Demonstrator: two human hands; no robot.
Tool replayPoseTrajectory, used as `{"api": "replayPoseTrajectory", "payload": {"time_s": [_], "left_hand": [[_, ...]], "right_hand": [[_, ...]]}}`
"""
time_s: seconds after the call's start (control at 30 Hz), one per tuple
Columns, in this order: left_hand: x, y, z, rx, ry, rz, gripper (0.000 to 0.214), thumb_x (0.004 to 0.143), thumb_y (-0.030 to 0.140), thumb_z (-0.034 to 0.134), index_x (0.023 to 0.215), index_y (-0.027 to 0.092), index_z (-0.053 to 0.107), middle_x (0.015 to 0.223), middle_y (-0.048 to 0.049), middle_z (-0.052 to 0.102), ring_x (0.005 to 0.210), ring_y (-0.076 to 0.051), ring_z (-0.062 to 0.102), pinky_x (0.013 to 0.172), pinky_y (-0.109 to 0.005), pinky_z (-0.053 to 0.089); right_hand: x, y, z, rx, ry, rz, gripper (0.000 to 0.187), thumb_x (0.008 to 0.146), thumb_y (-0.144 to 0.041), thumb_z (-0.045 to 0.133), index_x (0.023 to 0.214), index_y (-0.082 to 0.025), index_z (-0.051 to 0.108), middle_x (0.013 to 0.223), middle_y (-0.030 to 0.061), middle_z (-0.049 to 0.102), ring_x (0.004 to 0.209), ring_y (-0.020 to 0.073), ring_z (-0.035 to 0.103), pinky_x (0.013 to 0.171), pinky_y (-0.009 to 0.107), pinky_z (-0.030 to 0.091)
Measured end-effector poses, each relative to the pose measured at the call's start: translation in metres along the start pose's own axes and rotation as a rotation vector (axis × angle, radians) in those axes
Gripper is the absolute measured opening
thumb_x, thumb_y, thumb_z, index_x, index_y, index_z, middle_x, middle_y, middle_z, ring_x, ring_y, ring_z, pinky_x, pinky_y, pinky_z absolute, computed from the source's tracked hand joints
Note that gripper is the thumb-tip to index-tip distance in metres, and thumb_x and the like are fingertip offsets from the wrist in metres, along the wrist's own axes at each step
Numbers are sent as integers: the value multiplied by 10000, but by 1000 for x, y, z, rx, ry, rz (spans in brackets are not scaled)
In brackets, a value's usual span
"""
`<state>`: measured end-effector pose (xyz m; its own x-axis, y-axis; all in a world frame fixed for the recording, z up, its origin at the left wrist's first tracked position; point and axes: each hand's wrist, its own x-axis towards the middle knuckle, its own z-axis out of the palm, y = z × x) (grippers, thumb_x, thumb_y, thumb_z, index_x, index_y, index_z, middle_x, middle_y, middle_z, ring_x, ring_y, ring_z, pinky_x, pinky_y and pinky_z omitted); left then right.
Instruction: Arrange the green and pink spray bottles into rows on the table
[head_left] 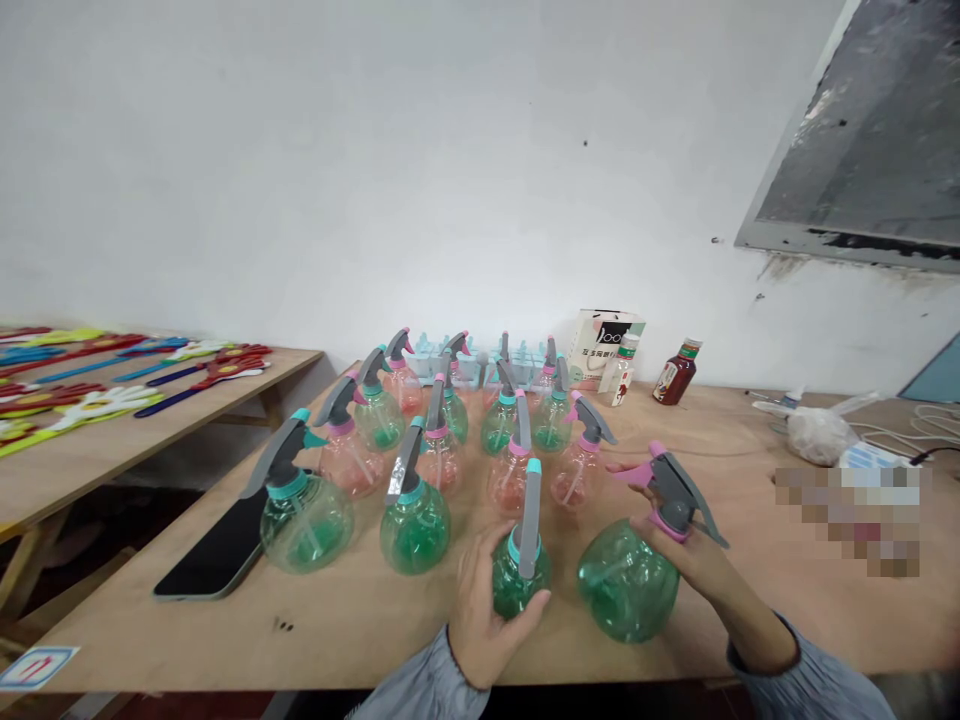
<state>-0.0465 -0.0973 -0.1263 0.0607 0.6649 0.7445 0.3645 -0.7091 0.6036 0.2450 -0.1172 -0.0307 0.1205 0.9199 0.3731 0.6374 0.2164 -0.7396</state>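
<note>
My left hand (480, 610) is wrapped round the body of a green spray bottle (520, 578) with a teal collar and grey trigger, standing at the near edge of the wooden table (360, 625). My right hand (686, 550) grips the pink collar and grey trigger head of a second green spray bottle (626, 590), which leans to the left. Both bottles sit side by side, close together.
Several more green and pink spray bottles (412, 520) stand in rows behind. A black phone (214, 550) lies at the left edge. A white box (604, 345), a small dark red bottle (675, 372) and a plastic bag (817, 432) stand further back. A second table (90, 450) with coloured hand clappers is at left.
</note>
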Motion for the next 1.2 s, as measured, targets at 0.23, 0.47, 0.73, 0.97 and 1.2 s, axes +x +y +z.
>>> {"api": "replayPoseTrajectory", "payload": {"time_s": [0.23, 0.47, 0.73, 0.97, 1.2], "left_hand": [[3, 4, -3, 1, 1, 22, 596, 891, 330, 729, 1438, 254, 505, 1228, -118, 722, 1120, -299, 741, 978, -508, 627], [3, 4, -3, 10, 0, 22, 583, 906, 358, 719, 1441, 253, 512, 1235, -124, 721, 1139, -305, 736, 981, -507, 628], [1, 1, -1, 4, 0, 20, 593, 901, 362, 731, 1443, 247, 518, 1238, -128, 722, 1144, -304, 733, 992, -509, 624], [2, 2, -2, -17, 12, 31, 606, 884, 351, 749, 1439, 241, 533, 1243, -127, 726, 1143, -313, 734, 994, -510, 619], [2, 2, -1, -22, 17, 20, 592, 893, 356, 743, 1436, 246, 536, 1222, -119, 729, 1121, -305, 740, 978, -495, 625]], "right_hand": [[0, -3, 7, 49, -42, 91, 516, 779, -793, 647, 621, -302, 621, 565, 23, 632, 610, 254, 655, 665, 394, 622], [3, 9, 11, 83, -24, 195, 433, 801, -728, 631, 742, -304, 700, 690, 82, 703, 812, 344, 721, 809, 501, 630], [5, 10, 21, 151, 155, -53, 389, 866, -641, 673, 994, -282, 751, 872, 79, 776, 943, 309, 756, 864, 431, 638], [4, 17, 19, 128, 54, -21, 479, 826, -650, 733, 1161, -308, 741, 987, 83, 782, 1083, 361, 731, 948, 510, 615], [4, 17, 15, 66, 125, -121, 371, 895, -641, 642, 752, -300, 682, 601, 27, 629, 629, 252, 673, 624, 382, 594]]}}
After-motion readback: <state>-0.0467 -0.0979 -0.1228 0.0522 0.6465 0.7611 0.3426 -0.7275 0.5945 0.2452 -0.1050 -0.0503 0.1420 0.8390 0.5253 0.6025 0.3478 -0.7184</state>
